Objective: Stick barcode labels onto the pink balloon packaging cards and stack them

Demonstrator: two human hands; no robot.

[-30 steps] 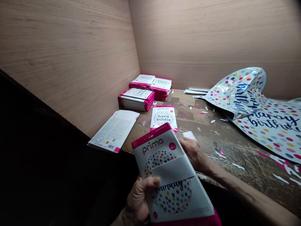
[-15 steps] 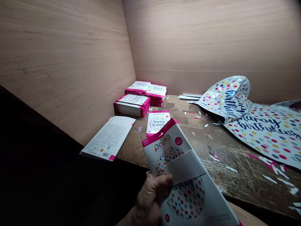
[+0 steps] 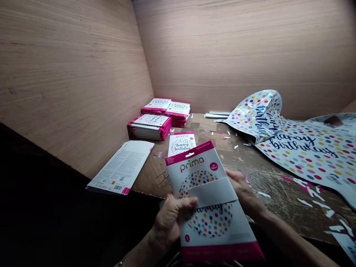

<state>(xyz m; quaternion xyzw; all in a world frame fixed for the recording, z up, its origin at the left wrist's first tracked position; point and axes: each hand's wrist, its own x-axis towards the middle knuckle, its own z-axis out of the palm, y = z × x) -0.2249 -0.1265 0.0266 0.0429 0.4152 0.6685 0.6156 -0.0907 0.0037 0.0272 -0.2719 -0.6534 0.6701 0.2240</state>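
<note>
One prima packet (image 3: 210, 222) before me, one white band (image 3: 213, 193) across it.
My left hand (image 3: 168, 218) pinches it, thumb in front, at the table's (image 3: 150, 180) near edge; my right hand (image 3: 241, 189) is at its right side, fingertips hidden, grip unclear. Beyond lie three stacks (image 3: 150, 128) and one single card (image 3: 180, 144).

The surface (image 3: 274, 178) carries three packet stacks (image 3: 150, 129) toward its far left corner, one card pile (image 3: 119, 167) at its near left corner, one loose packet (image 3: 181, 144) inboard. Hands (image 3: 167, 218): two. Held: one visible packet (image 3: 204, 218).
</note>
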